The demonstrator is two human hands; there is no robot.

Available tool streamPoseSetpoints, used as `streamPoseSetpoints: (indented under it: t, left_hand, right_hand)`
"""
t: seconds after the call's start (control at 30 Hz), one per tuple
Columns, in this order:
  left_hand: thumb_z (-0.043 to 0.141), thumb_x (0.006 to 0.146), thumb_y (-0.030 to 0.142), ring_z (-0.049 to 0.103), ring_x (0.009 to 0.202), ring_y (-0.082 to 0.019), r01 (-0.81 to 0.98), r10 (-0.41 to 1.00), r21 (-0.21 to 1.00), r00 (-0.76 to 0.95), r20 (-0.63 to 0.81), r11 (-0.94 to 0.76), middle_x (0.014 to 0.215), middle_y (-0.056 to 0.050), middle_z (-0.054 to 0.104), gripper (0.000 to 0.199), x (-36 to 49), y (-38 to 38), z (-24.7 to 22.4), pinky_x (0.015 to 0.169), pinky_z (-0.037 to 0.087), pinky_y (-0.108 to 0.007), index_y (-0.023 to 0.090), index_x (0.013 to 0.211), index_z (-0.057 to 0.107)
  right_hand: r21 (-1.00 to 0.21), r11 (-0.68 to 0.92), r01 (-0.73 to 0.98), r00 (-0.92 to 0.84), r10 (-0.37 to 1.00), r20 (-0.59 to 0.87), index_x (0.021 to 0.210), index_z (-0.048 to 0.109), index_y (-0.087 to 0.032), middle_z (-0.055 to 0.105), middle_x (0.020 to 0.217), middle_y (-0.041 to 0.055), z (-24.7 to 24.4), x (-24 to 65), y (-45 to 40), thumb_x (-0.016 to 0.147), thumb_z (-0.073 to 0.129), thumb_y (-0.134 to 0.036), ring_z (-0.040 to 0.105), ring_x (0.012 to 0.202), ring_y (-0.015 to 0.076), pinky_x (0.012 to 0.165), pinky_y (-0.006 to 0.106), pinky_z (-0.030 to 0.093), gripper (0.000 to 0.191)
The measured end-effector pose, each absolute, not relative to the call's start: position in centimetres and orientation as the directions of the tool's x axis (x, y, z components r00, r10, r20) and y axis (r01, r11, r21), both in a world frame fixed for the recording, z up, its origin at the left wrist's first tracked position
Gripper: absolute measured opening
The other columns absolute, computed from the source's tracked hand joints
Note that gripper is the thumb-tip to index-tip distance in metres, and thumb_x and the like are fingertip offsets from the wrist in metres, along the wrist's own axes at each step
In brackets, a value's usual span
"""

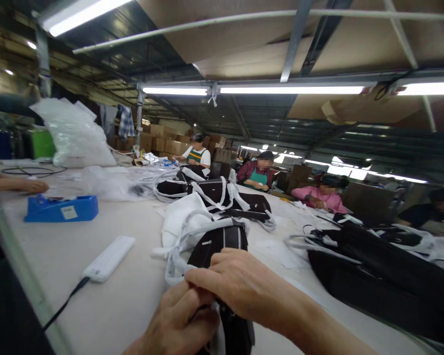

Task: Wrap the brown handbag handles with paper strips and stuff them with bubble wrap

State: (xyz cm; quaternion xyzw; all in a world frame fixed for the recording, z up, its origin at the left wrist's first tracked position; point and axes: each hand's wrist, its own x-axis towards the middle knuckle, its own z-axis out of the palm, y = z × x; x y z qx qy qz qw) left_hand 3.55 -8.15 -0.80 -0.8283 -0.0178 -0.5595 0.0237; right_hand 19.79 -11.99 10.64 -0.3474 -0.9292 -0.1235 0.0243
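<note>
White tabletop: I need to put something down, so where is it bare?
Bare tabletop shows between the white power strip and the left hand, and between the strip and the blue tape dispenser. Dark bags crowd the middle; black goods crowd the right.

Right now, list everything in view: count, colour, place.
Bag: one, dark brown, under the hands
Other bags: several, dark, mid-table
Fabric goods: several, black, right
Tape dispenser: one, blue, left
Power strip: one, white, near left
Plastic bags: heap, translucent, back left
Table: one, off-white, beneath
Boxes: many, brown, background
Tube lights: several, white, overhead
Co-workers: four or more, mixed clothing, far and right
Co-worker's hand: one, bare, left edge
Left hand: one, bare, on bag
Right hand: one, bare, on bag
</note>
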Motion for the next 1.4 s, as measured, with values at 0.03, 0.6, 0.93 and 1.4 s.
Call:
streamPoseSetpoints:
  t: [0.03, 0.6, 0.93, 1.4]
  left_hand:
    - [0.052, 0.092, 0.006, 0.064, 0.09, -0.019, 0.087, -0.076, -0.116, 0.367, 0.927, -0.989, 0.096, -0.009, 0.07, 0.019, 3.5, -8.2, -0.4, 0.079, 0.054, -0.029, 0.014, 0.082, 0.065]
    - [0.048, 0.098, 0.014, 0.059, 0.076, -0.017, 0.175, -0.108, -0.205, 0.447, 0.888, -0.963, 0.083, -0.008, 0.067, 0.017, 3.4, -8.6, -0.2, 0.071, 0.048, -0.032, 0.014, 0.088, 0.062]
    - [0.047, 0.09, 0.013, 0.051, 0.059, -0.015, 0.353, 0.375, 0.161, 0.699, 0.608, -0.921, 0.069, 0.0, 0.055, 0.023, 3.3, -9.4, 3.6, 0.054, 0.031, -0.026, 0.019, 0.069, 0.053]
    - [0.06, 0.078, 0.004, 0.061, 0.072, -0.014, 0.45, 0.55, 0.438, 0.825, 0.13, -0.779, 0.072, 0.004, 0.067, 0.016, 4.2, -8.2, 9.0, 0.065, 0.039, -0.022, 0.018, 0.072, 0.065]
  right_hand:
    - [0.186, 0.738, 0.649, -0.761, 0.636, 0.131, 0.105, 0.057, -0.022, 0.063, 0.073, -0.0027, 10.4, 19.9, -11.7, 0.095, 0.057, -0.017, 0.052, 0.068, 0.0156, 0.06, 0.028, 0.032, 0.011]
    - [-0.323, 0.545, 0.774, -0.316, 0.774, 0.55, 0.115, 0.062, -0.018, 0.066, 0.106, 0.0072, 6.8, 22.0, -11.4, 0.09, 0.046, -0.005, 0.065, 0.094, 0.0181, 0.081, 0.029, 0.051, 0.032]
    - [-0.37, 0.608, 0.703, -0.356, 0.75, 0.557, 0.099, 0.06, -0.024, 0.067, 0.081, -0.0007, 2.9, 22.9, -19.1, 0.096, 0.048, -0.013, 0.062, 0.068, 0.0125, 0.059, 0.021, 0.044, 0.016]
    - [-0.341, 0.559, 0.756, -0.255, 0.731, 0.633, 0.098, 0.06, -0.022, 0.071, 0.083, 0.0005, 0.6, 20.7, -19.9, 0.099, 0.045, -0.017, 0.066, 0.067, 0.0141, 0.058, 0.023, 0.043, 0.015]
